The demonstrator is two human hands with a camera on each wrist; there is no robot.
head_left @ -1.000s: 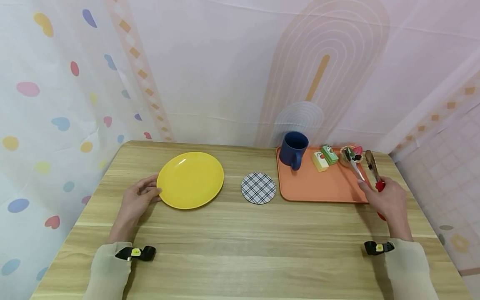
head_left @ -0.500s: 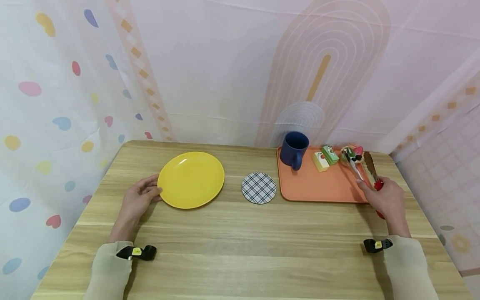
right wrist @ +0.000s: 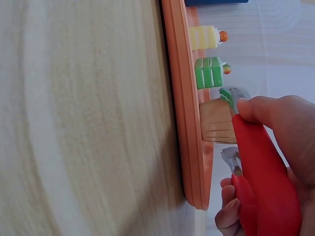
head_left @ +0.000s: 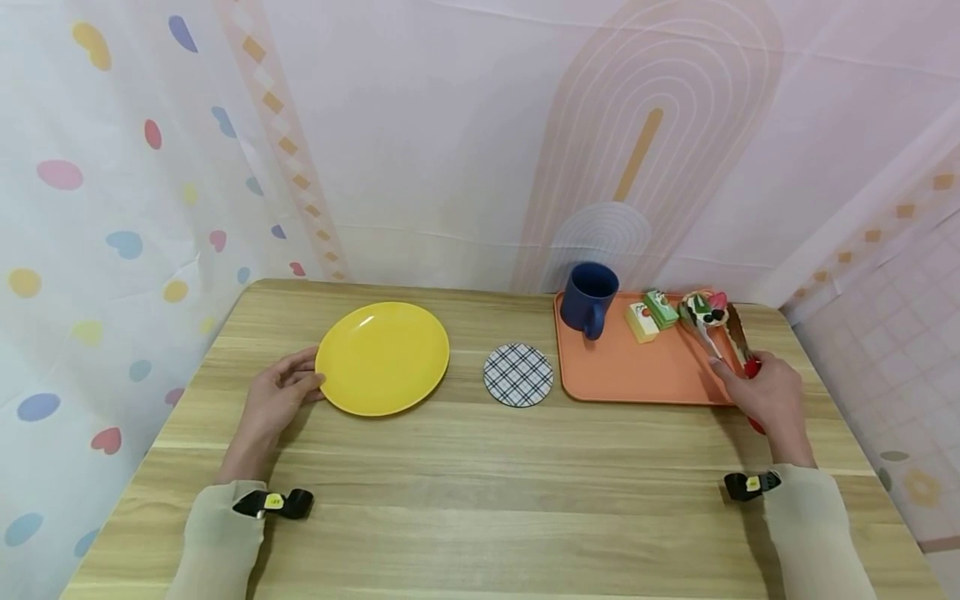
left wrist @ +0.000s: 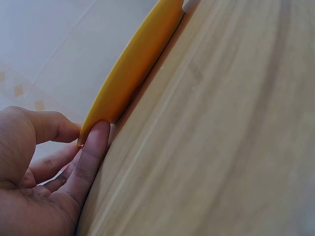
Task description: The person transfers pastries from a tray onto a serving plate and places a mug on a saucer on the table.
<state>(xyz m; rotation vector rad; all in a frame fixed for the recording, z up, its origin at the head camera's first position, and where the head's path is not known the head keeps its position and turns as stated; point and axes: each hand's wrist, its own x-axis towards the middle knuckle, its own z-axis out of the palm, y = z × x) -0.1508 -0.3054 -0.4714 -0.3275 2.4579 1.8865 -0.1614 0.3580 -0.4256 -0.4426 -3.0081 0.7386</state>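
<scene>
My left hand (head_left: pixel 276 396) pinches the near-left rim of a yellow plate (head_left: pixel 382 358) between thumb and fingers; in the left wrist view the plate (left wrist: pixel 135 64) lies low over the wood. My right hand (head_left: pixel 768 396) grips red-handled metal tongs (right wrist: pixel 266 177). The tongs' two tips stand on either side of a toy fruit tart (head_left: pixel 705 310), whose tan cup (right wrist: pixel 216 122) shows in the right wrist view. Beside the tart on the orange tray (head_left: pixel 637 375) sit a green toy cake slice (head_left: pixel 660 309) and a yellow one (head_left: pixel 641 322).
A dark blue mug (head_left: pixel 588 298) stands at the tray's back-left corner. Between plate and tray lies a round checked coaster (head_left: pixel 518 375). The wooden table (head_left: pixel 480 492) ends at a patterned curtain (head_left: pixel 420 167) behind.
The tongs' tips have drawn closer together around the tart, and my right hand has shifted slightly left. My left hand and the plate stay in place.
</scene>
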